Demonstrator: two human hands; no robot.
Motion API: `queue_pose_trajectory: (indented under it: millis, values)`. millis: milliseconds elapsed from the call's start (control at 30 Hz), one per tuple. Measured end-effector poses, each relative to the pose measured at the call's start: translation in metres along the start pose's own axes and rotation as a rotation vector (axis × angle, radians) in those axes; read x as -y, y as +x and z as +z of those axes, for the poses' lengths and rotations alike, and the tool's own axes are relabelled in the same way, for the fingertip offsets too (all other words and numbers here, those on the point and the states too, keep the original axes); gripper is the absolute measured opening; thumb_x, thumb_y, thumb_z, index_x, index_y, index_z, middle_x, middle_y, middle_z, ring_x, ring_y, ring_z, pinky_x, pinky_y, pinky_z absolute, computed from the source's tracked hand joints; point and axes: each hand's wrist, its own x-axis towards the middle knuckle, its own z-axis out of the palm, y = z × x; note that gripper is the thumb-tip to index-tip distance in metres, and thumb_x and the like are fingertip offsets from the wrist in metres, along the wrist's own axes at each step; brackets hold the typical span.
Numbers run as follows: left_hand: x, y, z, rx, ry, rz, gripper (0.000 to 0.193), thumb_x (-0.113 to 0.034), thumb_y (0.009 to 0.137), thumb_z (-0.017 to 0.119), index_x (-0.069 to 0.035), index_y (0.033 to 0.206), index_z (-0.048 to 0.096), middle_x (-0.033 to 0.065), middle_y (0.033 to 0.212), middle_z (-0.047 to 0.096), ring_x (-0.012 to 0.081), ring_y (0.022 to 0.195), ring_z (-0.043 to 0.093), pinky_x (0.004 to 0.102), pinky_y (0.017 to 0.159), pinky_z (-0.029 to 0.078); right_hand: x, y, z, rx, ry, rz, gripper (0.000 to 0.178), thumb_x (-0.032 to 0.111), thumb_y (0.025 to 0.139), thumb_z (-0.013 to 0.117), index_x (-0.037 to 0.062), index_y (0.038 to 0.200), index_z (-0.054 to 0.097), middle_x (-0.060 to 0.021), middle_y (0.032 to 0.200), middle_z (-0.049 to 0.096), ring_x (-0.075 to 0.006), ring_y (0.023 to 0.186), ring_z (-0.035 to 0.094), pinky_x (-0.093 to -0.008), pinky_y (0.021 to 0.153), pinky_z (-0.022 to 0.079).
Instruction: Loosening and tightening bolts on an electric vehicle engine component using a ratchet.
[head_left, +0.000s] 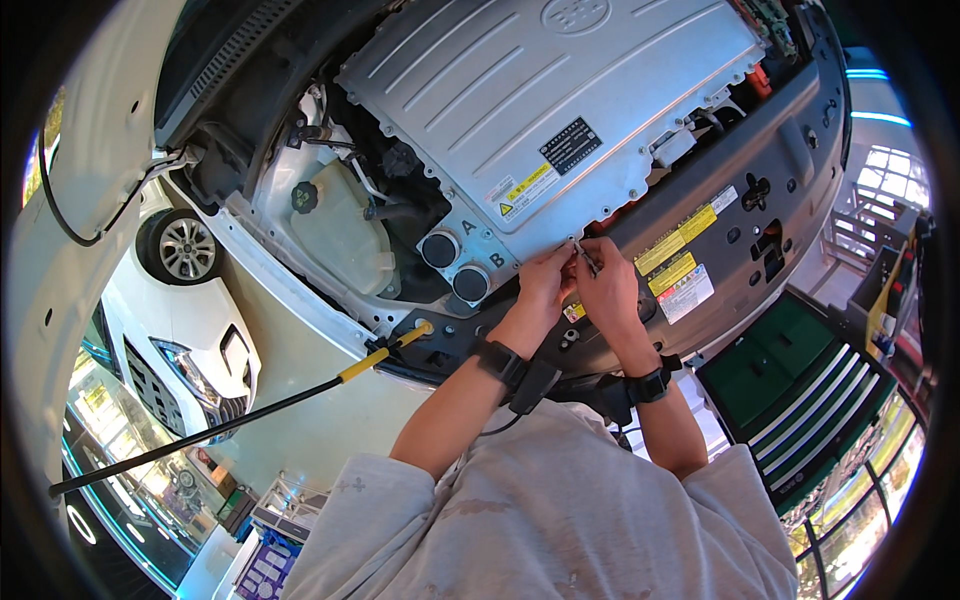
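Observation:
My left hand (545,284) and my right hand (608,290) meet at the front edge of a large silver metal cover (470,110) in a car's engine bay. The fingers of both are pinched together by the row of small bolts along that edge. Between the right fingertips shows a small, thin metallic piece (590,263), too small to name. What the left fingers pinch, if anything, is hidden. Just left of my hands are two round black caps (439,250) on a silver block. Beneath my wrists lies the dark front panel (745,232) with yellow and white labels.
A translucent coolant tank (340,225) with a black cap sits at the left of the bay. A black prop rod with a yellow end (365,366) slants down left. Another white car (180,320) stands at left; a dark green tool cabinet (775,365) is at right.

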Motion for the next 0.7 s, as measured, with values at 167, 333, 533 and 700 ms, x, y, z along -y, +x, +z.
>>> queue_pose_trajectory:
  millis: [167, 333, 533, 700]
  values:
    - [-0.003, 0.002, 0.001, -0.034, -0.048, 0.049, 0.014, -0.018, 0.091, 0.063, -0.006, 0.098, 0.064, 0.0027, 0.084, 0.065, 0.0126, 0.068, 0.061, 0.0270, 0.059, 0.052, 0.019, 0.009, -0.002, 0.062, -0.155, 0.033, 0.023, 0.018, 0.084, 0.061, 0.0012, 0.100, 0.061, -0.0184, 0.089, 0.069, -0.0364, 0.084, 0.066, -0.0439, 0.073, 0.052]
    - [-0.010, -0.025, 0.016, -0.016, 0.056, 0.049, 0.018, -0.022, 0.093, 0.057, -0.008, 0.103, 0.062, 0.0039, 0.090, 0.066, 0.0134, 0.077, 0.064, 0.0280, 0.063, 0.052, 0.034, 0.023, -0.001, 0.119, -0.330, 0.061, 0.019, 0.014, 0.081, 0.058, 0.0009, 0.094, 0.061, -0.0208, 0.087, 0.067, -0.0398, 0.083, 0.065, -0.0469, 0.073, 0.052]
    - [0.018, -0.031, -0.003, 0.123, 0.366, -0.030, 0.021, -0.025, 0.096, 0.050, -0.008, 0.106, 0.060, 0.0057, 0.098, 0.065, 0.0124, 0.077, 0.063, 0.0287, 0.064, 0.051, 0.028, 0.044, 0.009, 0.129, -0.265, 0.025, 0.019, 0.010, 0.078, 0.053, -0.0006, 0.091, 0.062, -0.0241, 0.088, 0.066, -0.0417, 0.085, 0.064, -0.0471, 0.076, 0.052]
    - [0.038, -0.028, -0.030, -0.019, 0.617, 0.639, 0.011, -0.011, 0.090, 0.059, -0.005, 0.099, 0.059, 0.0070, 0.090, 0.064, 0.0183, 0.071, 0.061, 0.0328, 0.064, 0.049, 0.043, 0.046, 0.006, 0.200, -0.232, 0.080, 0.031, 0.015, 0.078, 0.056, -0.0039, 0.101, 0.063, -0.0259, 0.105, 0.065, -0.0419, 0.101, 0.062, -0.0462, 0.087, 0.051]
